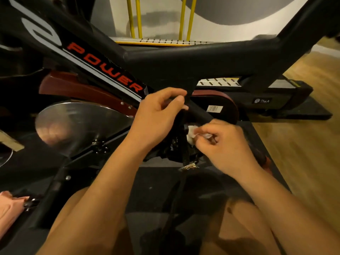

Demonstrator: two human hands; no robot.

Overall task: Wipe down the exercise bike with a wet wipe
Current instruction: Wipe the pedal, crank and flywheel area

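The black exercise bike (pixel 184 59) fills the view, with "POWER" in red on its slanted frame tube and a shiny metal flywheel (pixel 77 124) at the left. My left hand (pixel 158 116) grips the black pedal strap near the crank arm (pixel 200 115). My right hand (pixel 224 144) pinches a crumpled white wet wipe (pixel 191 134) and holds it against the black pedal (pixel 174 150). The pedal is partly hidden between my hands. A strap with a metal buckle (pixel 189 167) hangs below it.
The bike stands on a dark mat (pixel 165 190) over a wooden floor (pixel 312 126). A dark red chain guard (pixel 82 91) runs behind the crank. Yellow bars (pixel 134 17) of other equipment stand by the back wall. My bare knees are at the bottom. A pink object (pixel 9 210) lies at the lower left.
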